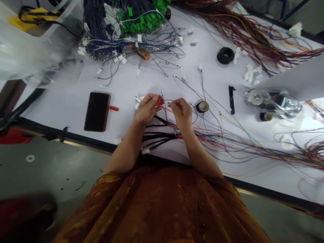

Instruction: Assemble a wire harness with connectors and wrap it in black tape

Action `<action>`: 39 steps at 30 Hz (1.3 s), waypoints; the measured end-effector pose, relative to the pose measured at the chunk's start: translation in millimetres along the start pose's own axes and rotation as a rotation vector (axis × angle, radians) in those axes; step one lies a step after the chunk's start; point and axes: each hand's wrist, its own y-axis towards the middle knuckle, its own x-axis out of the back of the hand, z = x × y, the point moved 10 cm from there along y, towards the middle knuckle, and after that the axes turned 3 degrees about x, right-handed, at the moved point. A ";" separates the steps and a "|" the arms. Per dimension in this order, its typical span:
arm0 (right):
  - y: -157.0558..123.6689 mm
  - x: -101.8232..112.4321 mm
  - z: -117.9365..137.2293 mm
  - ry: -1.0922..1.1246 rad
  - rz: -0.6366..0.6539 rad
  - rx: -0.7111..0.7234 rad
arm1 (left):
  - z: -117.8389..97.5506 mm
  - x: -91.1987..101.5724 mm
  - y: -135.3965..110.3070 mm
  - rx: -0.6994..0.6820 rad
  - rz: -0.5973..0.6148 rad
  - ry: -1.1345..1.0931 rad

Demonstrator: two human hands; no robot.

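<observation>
My left hand [147, 108] grips a small red connector [159, 101] between thumb and fingers, over the near part of the white table. Thin wires stick out of the connector. Close on its right, my right hand [182, 113] pinches the end of a thin dark wire [169, 103], its tip pointing toward the connector. Below both hands lies a wire harness [174, 135] with black-sleeved branches and white plugs, its loose wires running off to the right. Whether the wire's tip touches the connector is too small to tell.
A phone [97, 111] and a small red strip [113, 108] lie left. Tape rolls [202, 107] [225, 55] and a black tool [231, 100] lie right. Wire bundles with green connectors [144, 22], an orange-handled tool [143, 54] and a clear plastic bin [63, 25] stand farther back.
</observation>
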 end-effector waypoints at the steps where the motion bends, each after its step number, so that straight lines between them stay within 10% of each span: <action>1: -0.5 -1.2 -2.5 0.028 0.006 -0.035 | -0.2 -0.4 -0.5 0.005 0.003 0.013; 21: -5.0 -12.9 9.5 -0.087 -0.066 0.159 | -12.8 -13.8 -3.2 -0.136 0.100 -0.003; 39: -6.2 -18.0 -6.0 -0.059 -0.086 0.048 | -15.1 -28.7 -18.6 -0.154 0.123 0.225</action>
